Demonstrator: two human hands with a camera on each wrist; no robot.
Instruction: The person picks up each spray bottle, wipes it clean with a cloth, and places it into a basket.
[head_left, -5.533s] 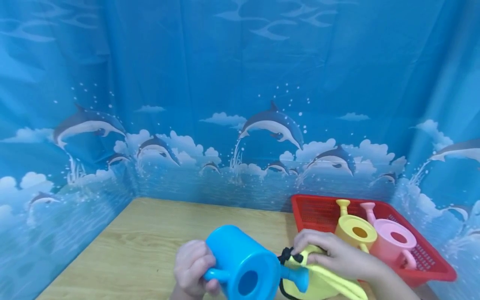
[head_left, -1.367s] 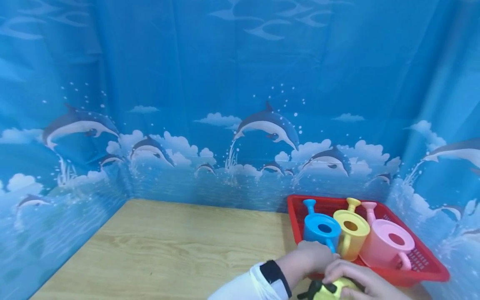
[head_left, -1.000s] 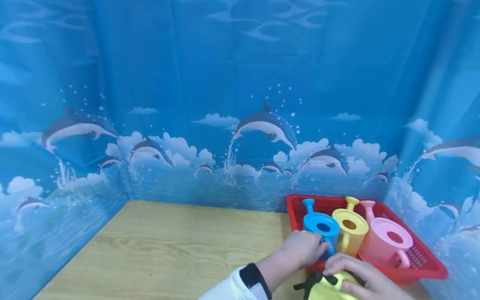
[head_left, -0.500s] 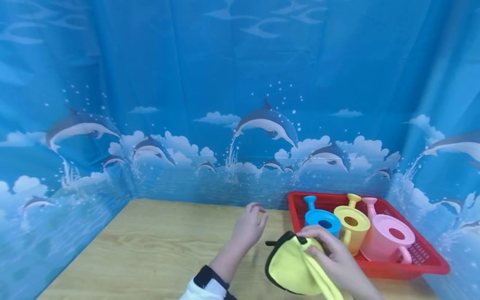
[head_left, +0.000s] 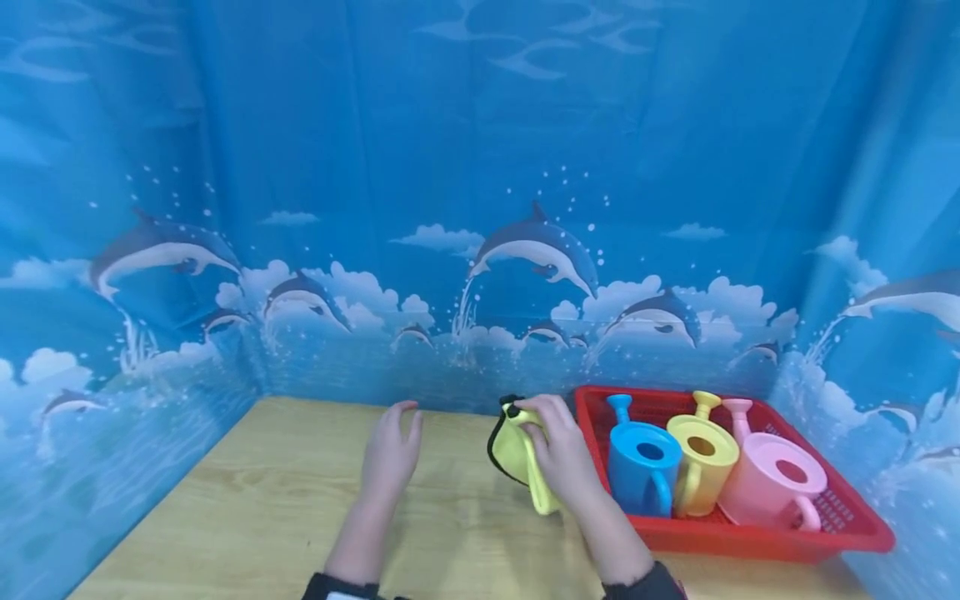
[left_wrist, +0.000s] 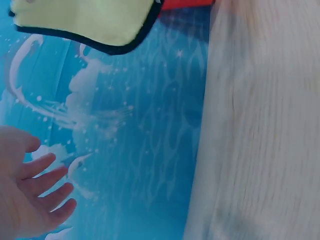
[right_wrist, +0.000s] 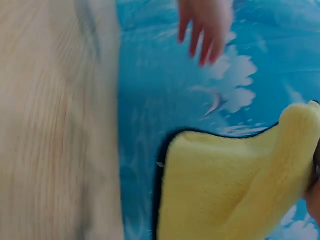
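My right hand pinches a folded yellow cloth with black edging, held above the table left of the basket. In the right wrist view the plush cloth hangs down, and only a bit of the hand shows at the edge. My left hand is over the table to the left of the cloth, holding nothing. Its fingers look spread and fairly straight in the left wrist view, where the left hand is apart from the cloth.
A red basket at the right holds a blue watering can, a yellow watering can and a pink watering can in a row. The wooden table meets a blue dolphin-print curtain behind and on the sides.
The blue watering can went from my left hand into the basket. My left hand let go and moved left. My right hand carried the cloth up and left, away from the basket.
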